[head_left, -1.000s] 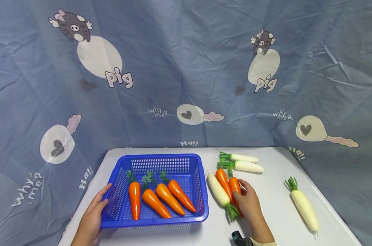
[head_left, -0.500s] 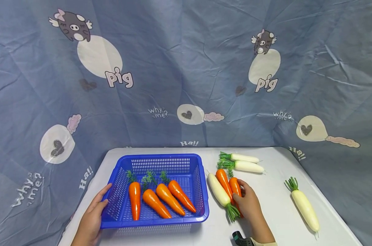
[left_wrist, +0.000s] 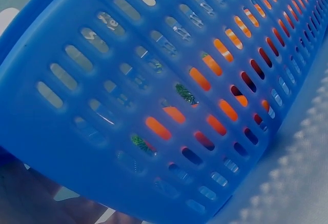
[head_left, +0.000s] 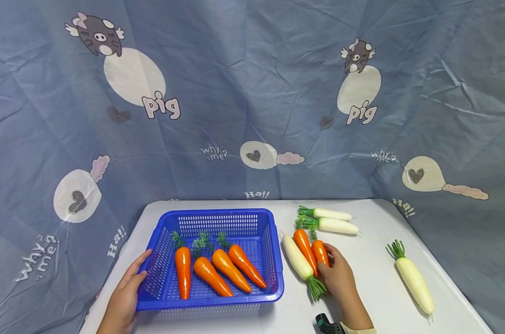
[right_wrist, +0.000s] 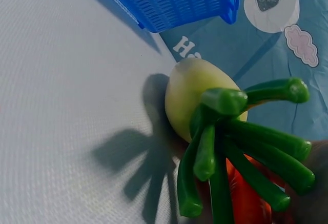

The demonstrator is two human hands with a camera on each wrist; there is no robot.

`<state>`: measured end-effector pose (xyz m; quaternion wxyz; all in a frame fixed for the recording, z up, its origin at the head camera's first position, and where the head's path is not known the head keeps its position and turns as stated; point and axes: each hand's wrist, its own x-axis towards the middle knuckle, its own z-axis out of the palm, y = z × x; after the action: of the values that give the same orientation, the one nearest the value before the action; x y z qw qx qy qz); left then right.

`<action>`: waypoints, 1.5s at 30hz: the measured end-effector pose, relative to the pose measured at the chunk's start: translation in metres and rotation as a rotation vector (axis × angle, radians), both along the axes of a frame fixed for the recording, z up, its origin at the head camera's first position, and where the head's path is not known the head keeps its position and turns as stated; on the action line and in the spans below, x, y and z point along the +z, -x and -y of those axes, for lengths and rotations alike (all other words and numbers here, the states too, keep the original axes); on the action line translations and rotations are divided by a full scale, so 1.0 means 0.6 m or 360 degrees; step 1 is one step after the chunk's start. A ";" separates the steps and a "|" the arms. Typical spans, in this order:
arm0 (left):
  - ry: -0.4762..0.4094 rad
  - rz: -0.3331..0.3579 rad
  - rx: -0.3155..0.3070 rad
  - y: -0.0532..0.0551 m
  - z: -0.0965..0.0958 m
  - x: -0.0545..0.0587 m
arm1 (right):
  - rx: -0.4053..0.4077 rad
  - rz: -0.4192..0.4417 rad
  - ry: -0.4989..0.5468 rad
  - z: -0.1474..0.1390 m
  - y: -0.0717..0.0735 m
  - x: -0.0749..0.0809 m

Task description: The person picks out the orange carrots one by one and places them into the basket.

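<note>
In the head view my right hand (head_left: pixel 337 273) grips the right-hand orange carrot (head_left: pixel 319 253) of two on the white table, thumb on its left side, fingers on its right; its lower part is hidden. Beside it lie the other carrot (head_left: pixel 304 246) and a white radish (head_left: pixel 296 257), whose green stalks (right_wrist: pixel 225 131) fill the right wrist view. At the left, my left hand (head_left: pixel 123 294) touches the side of the blue basket (head_left: pixel 210 303) with thumb and fingers extended. Several carrots (head_left: pixel 183 271) lie in the basket, leafy tops toward the back.
Two white radishes (head_left: pixel 338 226) lie at the back, right of the basket. Another radish (head_left: pixel 414 285) is near the right edge of the white table (head_left: pixel 373 264). A blue-grey printed cloth (head_left: pixel 219 102) hangs behind and along the sides.
My right hand stays at the carrot, which has shifted very slightly to the right. The left hand and the basket show no clear movement.
</note>
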<state>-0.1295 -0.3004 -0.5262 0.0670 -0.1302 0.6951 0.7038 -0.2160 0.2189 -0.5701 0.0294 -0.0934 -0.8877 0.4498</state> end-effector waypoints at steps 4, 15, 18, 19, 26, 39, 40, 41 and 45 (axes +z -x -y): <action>0.0003 -0.0025 -0.0004 -0.001 0.001 -0.001 | -0.0016 -0.0004 0.0016 -0.001 -0.001 -0.001; -0.0008 -0.0036 -0.0008 -0.002 0.001 -0.002 | -0.0057 -0.0041 0.0108 0.000 -0.007 0.009; -0.0012 -0.0020 -0.0004 -0.001 0.000 -0.002 | -0.0074 -0.0029 0.0127 0.000 -0.007 0.009; -0.0013 -0.0022 -0.0003 -0.001 0.000 -0.002 | -0.0080 -0.0029 0.0141 0.000 -0.008 0.010; -0.0003 0.0003 -0.0001 0.000 0.000 0.001 | -0.0142 -0.0030 0.0178 -0.004 -0.006 0.005; 0.0019 0.0007 -0.0004 -0.001 -0.002 0.006 | -0.0263 -0.0056 0.0343 -0.001 -0.007 0.010; 0.0020 0.0008 -0.0002 -0.001 -0.002 0.005 | -0.0276 -0.0057 0.0352 0.000 -0.007 0.011; 0.0020 0.0010 -0.0001 -0.001 -0.002 0.005 | -0.0286 -0.0059 0.0359 0.001 -0.008 0.012; 0.0012 0.0003 0.0000 -0.001 0.000 0.003 | -0.0300 -0.0057 0.0398 0.003 -0.009 0.012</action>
<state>-0.1287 -0.3002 -0.5246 0.0671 -0.1310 0.6976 0.7012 -0.2107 0.2169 -0.5630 0.0755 -0.1712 -0.8115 0.5536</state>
